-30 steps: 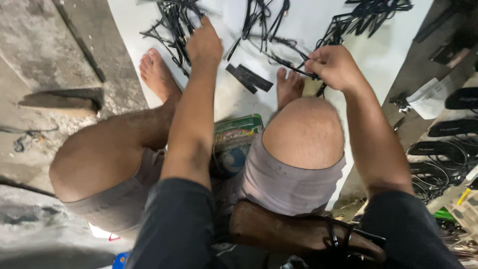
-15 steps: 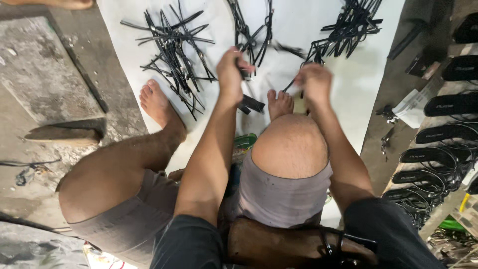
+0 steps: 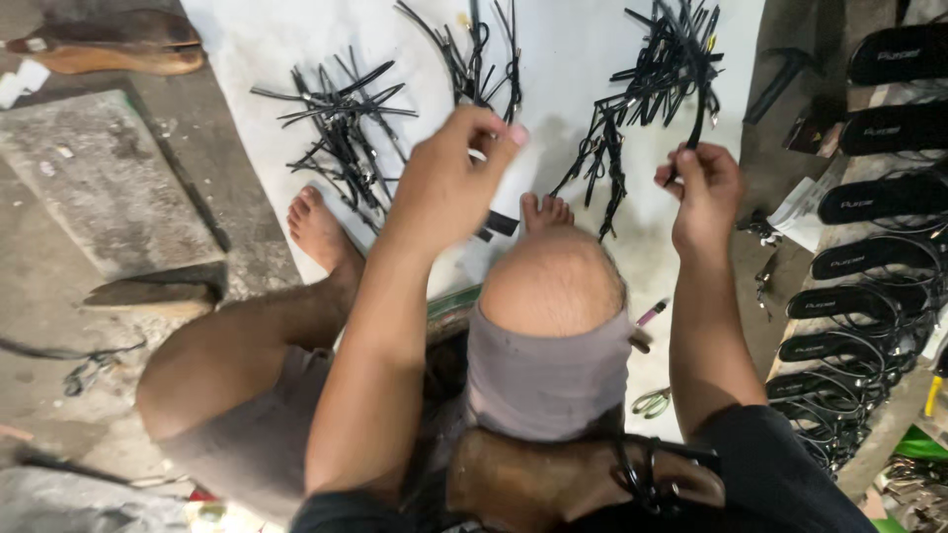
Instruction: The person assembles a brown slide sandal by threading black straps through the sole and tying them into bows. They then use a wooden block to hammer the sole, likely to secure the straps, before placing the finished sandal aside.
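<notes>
Black sandal strap [image 3: 697,109] hangs pinched in the right hand [image 3: 703,192], its grip clenched on the strap's lower end, above the white sheet [image 3: 573,59] near its right edge. Left hand [image 3: 449,178] hovers mid-sheet, fingers curled; blur hides whether its grip grasps anything. Strap piles [image 3: 341,123] lie beyond

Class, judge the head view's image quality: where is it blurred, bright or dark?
Head view: left hand slightly motion-blurred; right hand sharper, pinching a black strap; white sheet brightly lit; sandals at right in dimmer light.
</notes>
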